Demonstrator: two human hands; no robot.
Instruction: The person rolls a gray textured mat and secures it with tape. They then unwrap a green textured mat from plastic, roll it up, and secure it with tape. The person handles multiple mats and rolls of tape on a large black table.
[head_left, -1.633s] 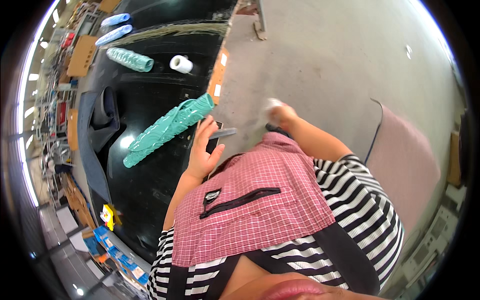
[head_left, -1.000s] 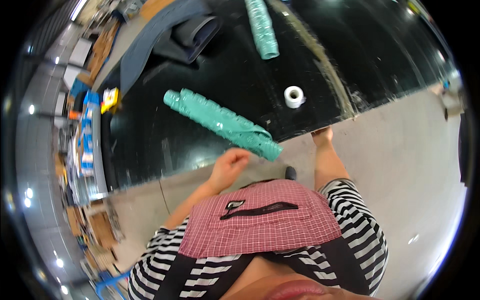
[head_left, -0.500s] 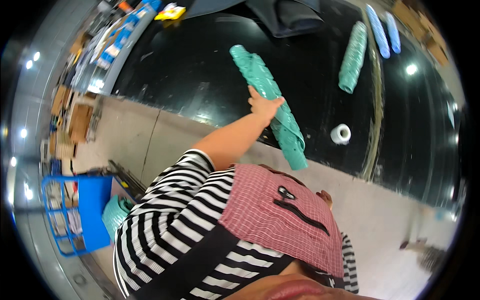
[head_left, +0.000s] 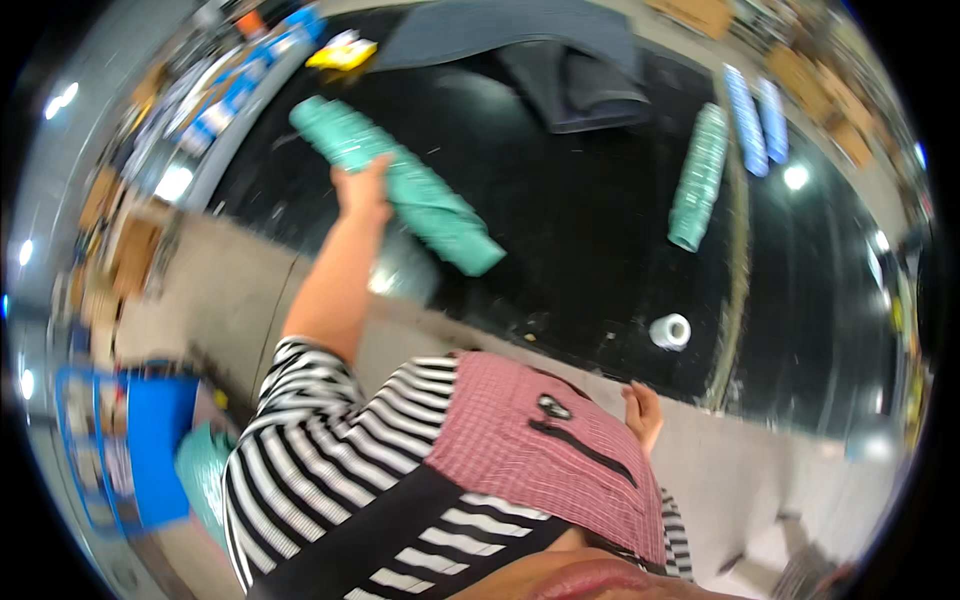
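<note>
My left hand [head_left: 364, 190] grips a green roll [head_left: 435, 212] wrapped in clear plastic film. The roll slants over the left part of the black table [head_left: 560, 270], its near end pointing right. Whether it touches the tabletop I cannot tell. By the table's front edge, beside my checked apron, my right hand [head_left: 645, 412] shows partly, fingers a little apart and nothing in them. Close to that hand on the tabletop lies a small white roll of film or tape [head_left: 670, 332].
Another wrapped green roll [head_left: 699, 180] and two blue rolls [head_left: 746, 122] lie at the right. Dark folded sheeting [head_left: 570, 85] covers the far side, near a yellow packet [head_left: 342, 52]. A blue cart [head_left: 165, 450] stands at lower left. Cardboard boxes [head_left: 132, 258] line the left.
My left hand has carried the green roll to the left and away from the front edge. More of my right hand shows beside the apron. The view has shifted.
</note>
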